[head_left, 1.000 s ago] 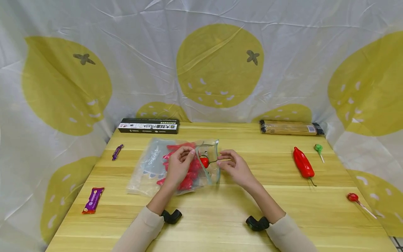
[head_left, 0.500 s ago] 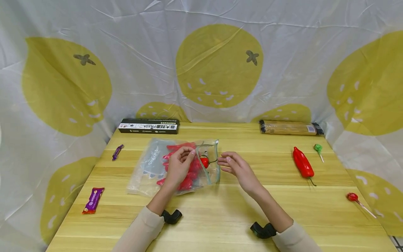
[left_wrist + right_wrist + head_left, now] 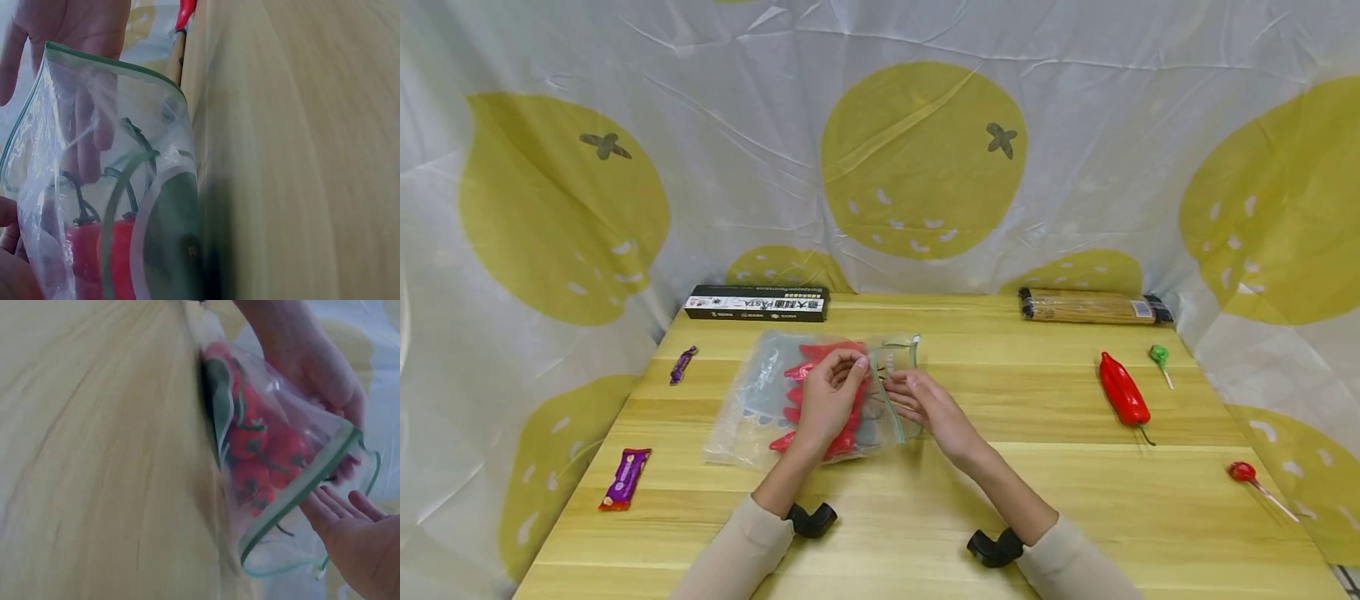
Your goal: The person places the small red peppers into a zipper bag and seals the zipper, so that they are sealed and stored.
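A clear zip bag [image 3: 741, 429] with a green-edged mouth lies on the table, holding several red peppers [image 3: 801, 372]. My left hand [image 3: 829, 404] pinches the upper layer by the mouth, thumb against fingers. At the bag's right end, my right hand [image 3: 936, 414] has its straight fingers reaching into the mouth. Through the plastic in the left wrist view, fingers of the right hand [image 3: 81, 31] show above the green stems of the peppers [image 3: 119, 250]. In the right wrist view the bag mouth [image 3: 300, 487] gapes around those fingertips, and the peppers [image 3: 256, 447] sit deeper inside.
One red pepper [image 3: 1123, 390] lies to the right, near a green lollipop [image 3: 1159, 355] and a red lollipop [image 3: 1242, 472]. Purple-wrapped sweets [image 3: 625, 479] lie left. A black pasta box [image 3: 756, 303] and a long dark-ended packet [image 3: 1093, 306] stand along the back.
My right hand first drew slightly back, then moved left into the bag mouth. The pepper near the mouth no longer shows there. My left hand has stayed in place.
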The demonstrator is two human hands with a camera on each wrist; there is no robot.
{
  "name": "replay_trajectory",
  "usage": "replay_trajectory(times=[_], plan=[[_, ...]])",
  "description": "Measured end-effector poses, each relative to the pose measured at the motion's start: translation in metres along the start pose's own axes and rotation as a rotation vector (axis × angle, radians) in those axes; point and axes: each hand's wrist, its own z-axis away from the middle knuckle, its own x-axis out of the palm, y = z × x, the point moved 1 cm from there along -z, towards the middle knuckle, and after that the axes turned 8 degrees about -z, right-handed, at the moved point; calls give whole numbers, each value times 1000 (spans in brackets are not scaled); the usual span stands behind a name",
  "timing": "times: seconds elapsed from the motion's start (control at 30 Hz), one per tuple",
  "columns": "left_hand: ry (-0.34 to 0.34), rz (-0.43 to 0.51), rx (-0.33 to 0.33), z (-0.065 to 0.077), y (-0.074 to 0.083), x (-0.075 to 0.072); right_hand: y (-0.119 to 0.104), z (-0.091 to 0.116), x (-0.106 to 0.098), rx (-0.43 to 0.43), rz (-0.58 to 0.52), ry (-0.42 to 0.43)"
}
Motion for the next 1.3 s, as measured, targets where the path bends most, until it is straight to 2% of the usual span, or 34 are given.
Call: replay_trajectory(times=[0.17, 0.23, 0.33, 0.4, 0.47, 0.57, 0.83, 0.97, 1.07, 1.2, 1.3], plan=[[1, 30, -6, -1, -2, 1, -7, 11, -23, -19, 69, 114], [-2, 41, -11, -1, -4, 1, -13, 20, -39, -34, 142, 172], [-17, 42, -27, 2, 7, -1, -22, 38, -65, -53, 260, 243], [-22, 40, -41, 2, 9, -1, -28, 51, -83, -53, 327, 289], [-25, 40, -46, 2, 10, -2, -33, 63, -101, -40, 403, 336], [-19, 46, -48, -2, -3, -1, -39, 80, -128, -12, 514, 424], [-21, 26, -16, -1, -4, 2, -52, 123, -187, 42, 725, 575], [-24, 29, -1, -1, -6, 2, -57, 140, -209, 97, 803, 649], [-25, 31, 2, -1, -6, 2, -56, 148, -223, 182, 844, 690], [-27, 26, 4, -1, -6, 1, -48, 155, -235, 319, 869, 688], [-28, 21, 2, -1, -5, 1, -42, 159, -241, 386, 879, 671]])
